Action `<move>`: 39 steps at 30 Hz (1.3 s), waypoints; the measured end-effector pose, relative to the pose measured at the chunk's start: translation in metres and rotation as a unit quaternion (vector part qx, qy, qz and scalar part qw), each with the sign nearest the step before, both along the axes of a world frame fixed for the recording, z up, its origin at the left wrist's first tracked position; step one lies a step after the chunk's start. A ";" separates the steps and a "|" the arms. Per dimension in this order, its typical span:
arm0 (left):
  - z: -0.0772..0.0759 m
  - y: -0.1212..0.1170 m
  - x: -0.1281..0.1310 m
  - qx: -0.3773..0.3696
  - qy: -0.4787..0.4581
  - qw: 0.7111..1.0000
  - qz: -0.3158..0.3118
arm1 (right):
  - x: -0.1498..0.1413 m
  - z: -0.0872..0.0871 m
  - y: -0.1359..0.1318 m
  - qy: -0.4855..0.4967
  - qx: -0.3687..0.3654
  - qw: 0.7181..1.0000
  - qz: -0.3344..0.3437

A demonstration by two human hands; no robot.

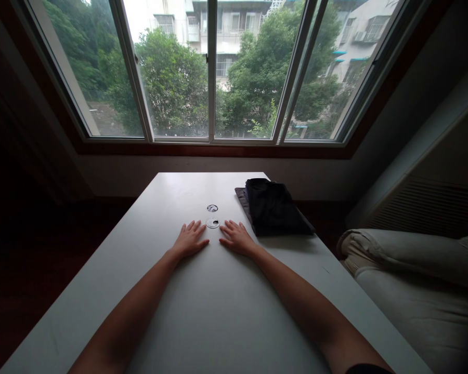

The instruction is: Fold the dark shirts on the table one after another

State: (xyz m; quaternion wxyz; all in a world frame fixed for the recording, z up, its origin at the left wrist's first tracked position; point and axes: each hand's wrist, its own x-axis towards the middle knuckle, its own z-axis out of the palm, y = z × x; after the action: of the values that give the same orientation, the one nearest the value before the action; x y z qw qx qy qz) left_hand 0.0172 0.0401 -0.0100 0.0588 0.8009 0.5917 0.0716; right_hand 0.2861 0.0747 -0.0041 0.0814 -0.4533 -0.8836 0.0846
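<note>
My left hand (190, 240) lies flat on the white table (148, 244), palm down, fingers stretched forward and holding nothing. Beside it my right hand (237, 238) rests the same way, open and flat. Between the fingertips of both hands sits a small round cable cover (212, 223), with a round cable hole (212, 208) just beyond it. A stack of folded dark clothes (272, 206) lies on the table to the right of my right hand, a short gap away.
A wide sliding window (210, 72) fills the far wall, with trees and buildings outside. A pale sofa or cushion (413, 265) stands close to the table's right edge. Dark floor lies to the left of the table.
</note>
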 end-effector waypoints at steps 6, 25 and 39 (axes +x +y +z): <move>0.000 0.000 0.000 0.000 -0.007 1.000 0.002 | 0.000 0.000 0.000 -0.003 -0.001 1.000 -0.002; 0.003 -0.004 0.003 -0.009 0.009 1.000 0.001 | 0.001 0.003 -0.003 -0.033 -0.016 0.999 0.024; 0.001 -0.006 0.004 -0.015 0.013 1.000 0.001 | 0.000 0.003 -0.003 -0.035 -0.040 0.998 0.029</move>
State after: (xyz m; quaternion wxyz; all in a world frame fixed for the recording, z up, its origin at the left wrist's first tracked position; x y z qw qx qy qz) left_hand 0.0216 0.0342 -0.0085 0.0633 0.7999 0.5946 0.0523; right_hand 0.2864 0.0718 -0.0008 0.0301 -0.4334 -0.8944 0.1063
